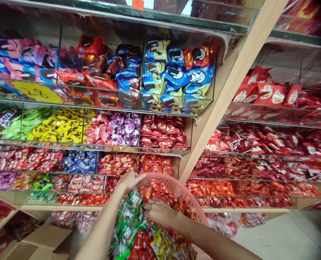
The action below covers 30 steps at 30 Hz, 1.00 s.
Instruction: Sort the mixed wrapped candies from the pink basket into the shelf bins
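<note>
The left hand [130, 180] curls over the rim of a pink basket [176, 187], its fingers pressed together on the plastic, while the right hand [160, 213] rests on the packets [138, 220] heaped inside, fingers slightly spread; whether they pinch one, I cannot tell. The basket sits in front of the lowest acrylic bins [81, 184], well filled, and the bins above hold plenty of red sachets [163, 131].

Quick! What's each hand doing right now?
Left hand: closed, holding the rim of the pink basket.
Right hand: half-closed on the packets; can't tell if it's holding one.
</note>
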Each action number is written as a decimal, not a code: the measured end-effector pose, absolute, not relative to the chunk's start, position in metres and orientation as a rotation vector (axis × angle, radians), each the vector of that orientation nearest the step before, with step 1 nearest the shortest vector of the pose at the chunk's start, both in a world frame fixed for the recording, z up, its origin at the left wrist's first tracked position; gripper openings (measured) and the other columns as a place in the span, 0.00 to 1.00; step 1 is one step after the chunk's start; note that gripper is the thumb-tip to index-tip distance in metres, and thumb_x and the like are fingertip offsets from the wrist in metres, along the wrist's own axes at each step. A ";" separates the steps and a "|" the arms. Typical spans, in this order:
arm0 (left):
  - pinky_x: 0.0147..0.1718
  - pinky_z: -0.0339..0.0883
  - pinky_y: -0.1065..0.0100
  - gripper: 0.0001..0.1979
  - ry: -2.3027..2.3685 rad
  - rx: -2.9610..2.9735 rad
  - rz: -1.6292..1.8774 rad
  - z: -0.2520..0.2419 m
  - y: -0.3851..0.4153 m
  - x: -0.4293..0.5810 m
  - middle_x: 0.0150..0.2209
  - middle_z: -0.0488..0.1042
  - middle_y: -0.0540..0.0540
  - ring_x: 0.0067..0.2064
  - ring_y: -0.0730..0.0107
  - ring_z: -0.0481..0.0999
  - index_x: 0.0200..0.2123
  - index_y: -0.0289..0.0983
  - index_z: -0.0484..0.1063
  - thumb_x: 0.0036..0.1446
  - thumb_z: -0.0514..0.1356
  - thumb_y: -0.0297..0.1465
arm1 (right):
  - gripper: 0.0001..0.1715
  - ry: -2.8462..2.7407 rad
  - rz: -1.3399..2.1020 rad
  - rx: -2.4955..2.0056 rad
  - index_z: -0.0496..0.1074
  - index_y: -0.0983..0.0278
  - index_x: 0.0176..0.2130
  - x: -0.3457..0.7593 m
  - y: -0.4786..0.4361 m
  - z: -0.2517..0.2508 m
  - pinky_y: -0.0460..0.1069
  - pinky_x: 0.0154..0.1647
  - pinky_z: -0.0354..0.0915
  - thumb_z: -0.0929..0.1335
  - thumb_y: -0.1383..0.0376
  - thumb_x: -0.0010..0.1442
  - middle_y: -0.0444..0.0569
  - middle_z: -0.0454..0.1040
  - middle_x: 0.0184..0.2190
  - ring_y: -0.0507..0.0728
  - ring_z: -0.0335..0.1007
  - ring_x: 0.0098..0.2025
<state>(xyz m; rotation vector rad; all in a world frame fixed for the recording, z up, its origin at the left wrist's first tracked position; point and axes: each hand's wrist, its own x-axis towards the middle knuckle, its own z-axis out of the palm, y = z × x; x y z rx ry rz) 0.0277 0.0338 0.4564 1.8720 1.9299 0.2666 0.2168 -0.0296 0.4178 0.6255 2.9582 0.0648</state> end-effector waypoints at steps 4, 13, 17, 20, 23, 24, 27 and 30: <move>0.26 0.55 0.70 0.34 1.929 1.883 0.277 0.454 0.035 0.027 0.19 0.69 0.48 0.25 0.64 0.71 0.18 0.39 0.67 0.45 0.43 0.63 | 0.06 3.045 0.074 0.657 0.69 0.61 0.36 0.221 -0.031 0.416 0.48 0.44 0.63 0.65 0.62 0.60 0.45 0.72 0.37 0.56 0.64 0.45; 0.27 0.58 0.68 0.36 1.935 1.898 0.241 0.454 0.036 0.027 0.24 0.74 0.44 0.30 0.58 0.75 0.21 0.39 0.69 0.46 0.41 0.64 | 0.11 3.191 -0.030 0.676 0.68 0.60 0.38 0.231 -0.034 0.426 0.49 0.47 0.61 0.60 0.59 0.64 0.45 0.71 0.36 0.54 0.63 0.44; 0.28 0.59 0.68 0.37 1.933 1.890 0.237 0.456 0.035 0.027 0.27 0.76 0.42 0.33 0.56 0.76 0.23 0.38 0.71 0.45 0.41 0.64 | 0.15 3.311 -0.243 0.777 0.70 0.60 0.39 0.231 -0.019 0.449 0.47 0.44 0.61 0.59 0.57 0.64 0.45 0.72 0.36 0.53 0.65 0.41; 0.29 0.60 0.68 0.39 1.930 1.883 0.235 0.453 0.036 0.027 0.28 0.76 0.42 0.33 0.56 0.76 0.24 0.38 0.72 0.44 0.40 0.65 | 0.14 3.383 -0.406 1.043 0.71 0.61 0.39 0.236 0.004 0.461 0.48 0.45 0.61 0.59 0.60 0.65 0.47 0.73 0.36 0.53 0.66 0.40; 0.29 0.60 0.69 0.39 1.944 1.875 0.235 0.448 0.038 0.025 0.27 0.76 0.43 0.32 0.58 0.75 0.23 0.38 0.72 0.44 0.40 0.65 | 0.11 3.378 -0.597 1.394 0.72 0.62 0.37 0.240 0.032 0.461 0.49 0.43 0.61 0.61 0.63 0.63 0.48 0.73 0.35 0.54 0.66 0.39; 0.28 0.59 0.69 0.39 1.946 1.870 0.231 0.446 0.039 0.025 0.26 0.76 0.44 0.31 0.59 0.75 0.23 0.38 0.72 0.44 0.40 0.65 | 0.10 3.344 -0.693 1.534 0.73 0.62 0.35 0.240 0.042 0.458 0.49 0.43 0.61 0.62 0.64 0.61 0.48 0.73 0.34 0.54 0.67 0.38; 0.26 0.57 0.70 0.39 1.937 1.872 0.211 0.445 0.039 0.025 0.23 0.74 0.45 0.28 0.61 0.74 0.21 0.38 0.70 0.44 0.39 0.65 | 0.08 3.165 -0.960 1.922 0.73 0.63 0.31 0.230 0.073 0.449 0.48 0.40 0.62 0.65 0.65 0.58 0.46 0.74 0.31 0.53 0.68 0.35; 0.24 0.55 0.71 0.38 1.939 1.866 0.216 0.445 0.039 0.024 0.22 0.73 0.46 0.27 0.63 0.73 0.22 0.38 0.70 0.44 0.39 0.65 | 0.14 2.986 -1.059 2.139 0.72 0.66 0.28 0.205 0.101 0.442 0.45 0.30 0.64 0.62 0.63 0.60 0.47 0.74 0.25 0.51 0.68 0.26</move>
